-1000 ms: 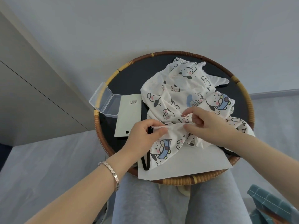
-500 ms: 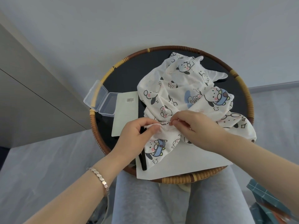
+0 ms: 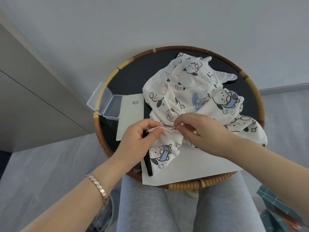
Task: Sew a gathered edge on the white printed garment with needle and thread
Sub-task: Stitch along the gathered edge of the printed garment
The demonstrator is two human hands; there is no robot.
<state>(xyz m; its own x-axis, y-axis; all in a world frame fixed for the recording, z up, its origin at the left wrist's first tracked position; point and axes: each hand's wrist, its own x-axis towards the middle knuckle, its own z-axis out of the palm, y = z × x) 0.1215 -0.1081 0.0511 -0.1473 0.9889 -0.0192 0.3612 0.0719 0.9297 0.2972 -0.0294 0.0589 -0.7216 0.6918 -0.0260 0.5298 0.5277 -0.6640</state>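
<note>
Head view: a round tray (image 3: 261, 106) with a woven rattan rim and a dark floor rests on the person's lap, over grey trousers (image 3: 142, 208). The white printed garment (image 3: 189, 91), covered in cartoon puppies, lies crumpled across the right and far half of the tray. Its near edge is drawn toward the middle, where both hands meet.

The left hand (image 3: 137, 141) comes in from the near left with its fingers curled. Thumb and forefinger pinch a bunched fold of the garment's edge. The right hand (image 3: 200, 131) comes in from the near right, just beside the left, with its fingers also curled. Its thumb and forefinger nip a thin pale needle (image 3: 173, 128) at the gathered fold. The thread is too fine to tell from the cloth.

A white paper sheet (image 3: 192, 166) lies under the garment's near part and overhangs the near rim. A black pen-like stick (image 3: 148, 163) lies on its left edge, partly under the left hand. Left of the garment lies a pale green card (image 3: 130, 121) with a barcode. An open clear plastic box (image 3: 107, 104) sits just beside it on the left rim.

A metal bracelet (image 3: 98, 186) circles the left wrist. A teal checked object (image 3: 275, 203) shows at the near right corner.
</note>
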